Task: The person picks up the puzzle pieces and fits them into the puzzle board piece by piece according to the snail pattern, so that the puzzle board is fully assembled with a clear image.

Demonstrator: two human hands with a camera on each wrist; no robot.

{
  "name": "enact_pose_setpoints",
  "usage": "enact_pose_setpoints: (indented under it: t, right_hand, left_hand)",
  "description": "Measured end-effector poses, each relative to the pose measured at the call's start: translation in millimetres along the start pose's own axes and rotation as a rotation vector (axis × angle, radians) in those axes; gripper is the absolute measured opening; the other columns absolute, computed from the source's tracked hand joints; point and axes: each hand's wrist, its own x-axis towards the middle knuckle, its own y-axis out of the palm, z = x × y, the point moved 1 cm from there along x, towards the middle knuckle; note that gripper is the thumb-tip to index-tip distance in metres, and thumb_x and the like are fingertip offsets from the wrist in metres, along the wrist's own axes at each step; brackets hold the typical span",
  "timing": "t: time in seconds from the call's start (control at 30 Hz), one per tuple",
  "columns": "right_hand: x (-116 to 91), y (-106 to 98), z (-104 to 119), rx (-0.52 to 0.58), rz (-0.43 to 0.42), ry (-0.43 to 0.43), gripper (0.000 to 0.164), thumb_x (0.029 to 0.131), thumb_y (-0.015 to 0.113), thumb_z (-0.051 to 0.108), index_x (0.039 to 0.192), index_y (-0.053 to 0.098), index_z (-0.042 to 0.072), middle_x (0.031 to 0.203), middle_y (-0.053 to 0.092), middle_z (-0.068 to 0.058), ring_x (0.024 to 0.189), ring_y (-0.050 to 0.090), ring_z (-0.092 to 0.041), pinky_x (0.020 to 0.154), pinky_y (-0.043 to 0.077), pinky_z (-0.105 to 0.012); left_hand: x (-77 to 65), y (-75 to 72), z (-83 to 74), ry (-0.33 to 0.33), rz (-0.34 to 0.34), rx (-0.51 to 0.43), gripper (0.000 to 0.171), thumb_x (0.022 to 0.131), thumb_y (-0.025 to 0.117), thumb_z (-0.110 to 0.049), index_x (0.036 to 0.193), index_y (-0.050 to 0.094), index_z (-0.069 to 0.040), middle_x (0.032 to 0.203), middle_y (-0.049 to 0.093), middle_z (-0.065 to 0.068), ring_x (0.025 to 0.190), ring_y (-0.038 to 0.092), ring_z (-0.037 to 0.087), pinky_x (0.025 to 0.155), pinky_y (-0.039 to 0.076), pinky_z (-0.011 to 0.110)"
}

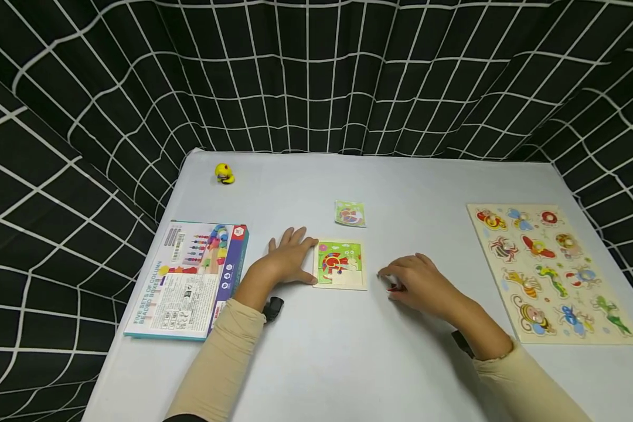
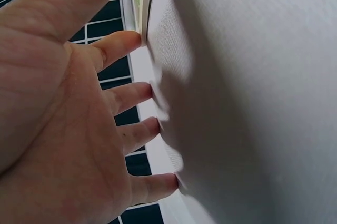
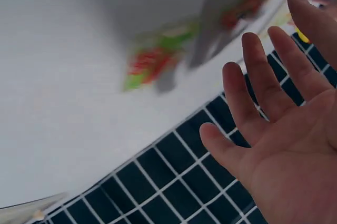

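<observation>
My left hand [image 1: 287,258] rests at the left side of a small square wooden puzzle [image 1: 340,264]. Its thumb and index finger touch the frame at the two left corners, and the other fingers spread on the table. A red and green picture fills part of the puzzle; bare wood shows at its lower right. My right hand [image 1: 419,287] hovers to the right, over a dark red puzzle piece [image 1: 395,288] half hidden under its fingers. In the right wrist view, two blurred puzzle pieces [image 3: 155,63] lie apart from the spread fingers.
A small picture card [image 1: 350,214] lies behind the puzzle. On the left is a beaded-toy box [image 1: 190,281], with a yellow toy figure [image 1: 224,173] farther back. A large wooden insect puzzle board [image 1: 551,272] lies right. Black gridded cloth [image 1: 306,76] hangs behind the table.
</observation>
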Motion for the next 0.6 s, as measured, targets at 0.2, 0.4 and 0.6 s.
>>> enact_pose_setpoints:
  t: [0.2, 0.4, 0.6]
  right_hand:
    - [-14, 0, -5, -0.034, -0.046, -0.003, 0.034, 0.069, 0.083, 0.005, 0.101, 0.073, 0.012, 0.095, 0.069, 0.0, 0.096, 0.063, -0.025, 0.095, 0.042, -0.053]
    - [-18, 0, -8, -0.038, -0.039, 0.004, 0.031, 0.07, 0.08, 0.001, 0.098, 0.072, 0.013, 0.085, 0.067, 0.007, 0.087, 0.063, -0.02, 0.092, 0.044, -0.053]
    - [-18, 2, -8, -0.042, -0.031, -0.003, 0.031, 0.07, 0.082, 0.003, 0.097, 0.072, 0.013, 0.086, 0.067, 0.007, 0.087, 0.062, -0.019, 0.092, 0.044, -0.053]
  left_hand:
    - [-4.1, -3.2, 2.6, 0.001, -0.013, -0.016, 0.09, 0.077, 0.08, -0.044, 0.151, 0.033, -0.019, 0.163, 0.007, 0.012, 0.149, -0.002, 0.037, 0.112, 0.007, 0.069]
    - [-4.1, -3.1, 2.5, 0.007, -0.019, -0.031, 0.089, 0.077, 0.08, -0.043, 0.15, 0.034, -0.019, 0.163, 0.007, 0.012, 0.149, -0.002, 0.037, 0.113, 0.006, 0.069]
    - [-1.9, -0.7, 0.5, 0.011, -0.015, -0.031, 0.088, 0.078, 0.08, -0.042, 0.15, 0.034, -0.02, 0.163, 0.008, 0.011, 0.15, -0.002, 0.036, 0.113, 0.006, 0.068]
